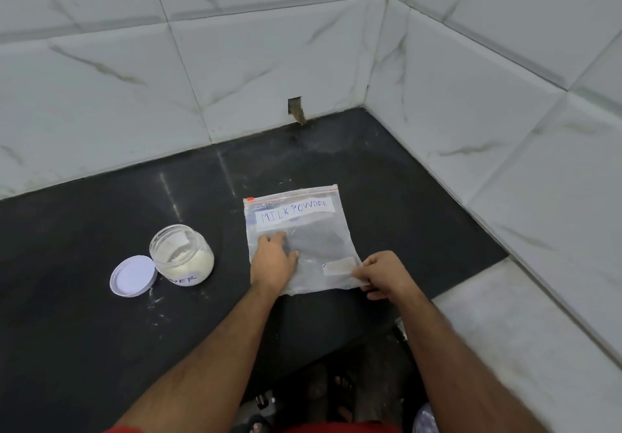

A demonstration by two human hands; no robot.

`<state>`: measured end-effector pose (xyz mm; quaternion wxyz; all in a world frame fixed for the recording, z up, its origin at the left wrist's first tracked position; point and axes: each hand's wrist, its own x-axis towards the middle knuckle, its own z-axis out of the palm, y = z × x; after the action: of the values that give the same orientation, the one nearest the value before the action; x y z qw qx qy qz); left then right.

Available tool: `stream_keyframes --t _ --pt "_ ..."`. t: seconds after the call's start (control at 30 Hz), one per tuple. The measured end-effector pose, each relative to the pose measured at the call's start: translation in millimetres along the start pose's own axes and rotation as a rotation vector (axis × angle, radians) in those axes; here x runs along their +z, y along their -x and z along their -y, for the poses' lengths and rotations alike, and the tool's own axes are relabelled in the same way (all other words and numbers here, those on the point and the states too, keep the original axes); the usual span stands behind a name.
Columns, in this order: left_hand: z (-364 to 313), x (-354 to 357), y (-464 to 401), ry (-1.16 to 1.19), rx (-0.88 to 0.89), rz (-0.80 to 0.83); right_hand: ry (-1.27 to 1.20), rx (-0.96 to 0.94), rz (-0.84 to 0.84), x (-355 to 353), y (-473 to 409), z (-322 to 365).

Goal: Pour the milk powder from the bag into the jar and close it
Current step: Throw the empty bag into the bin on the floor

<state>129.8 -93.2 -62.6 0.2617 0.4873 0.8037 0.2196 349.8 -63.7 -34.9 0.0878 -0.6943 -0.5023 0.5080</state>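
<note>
A clear zip bag (313,230) labelled "MILK POWDER" lies flat on the black counter (101,331), looking nearly flat and empty. My left hand (274,259) rests palm down on the bag's left side. My right hand (383,276) pinches the bag's lower right corner. To the left stands an open clear jar (181,254) with white powder in its lower part. Its white lid (133,276) lies upside down on the counter, touching the jar's left side.
White marble-look tiled walls (235,62) close the counter at the back and right. A small hole (295,109) is in the back wall near the corner. A pale stone ledge (521,331) runs at the right. The counter's front edge is below my arms.
</note>
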Motion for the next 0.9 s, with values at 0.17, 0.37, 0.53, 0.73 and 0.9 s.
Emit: stream_keyframes --t 0.17,0.37,0.53,0.73,0.9 --pt "10 -2 -3 0.117 0.044 0.047 0.202 0.021 -0.157 7 6 -2" --pt "20 -22 21 0.150 0.192 -0.074 0.553 -0.300 -0.471 16 25 21" --pt "34 -43 45 0.041 -0.042 -0.111 0.659 -0.647 -0.302 60 24 40" --pt "50 -58 61 -0.086 -0.280 0.160 0.685 -0.593 -0.180 75 6 22" --pt "60 -62 54 0.129 -0.404 0.259 0.636 -0.614 -0.159 77 2 17"
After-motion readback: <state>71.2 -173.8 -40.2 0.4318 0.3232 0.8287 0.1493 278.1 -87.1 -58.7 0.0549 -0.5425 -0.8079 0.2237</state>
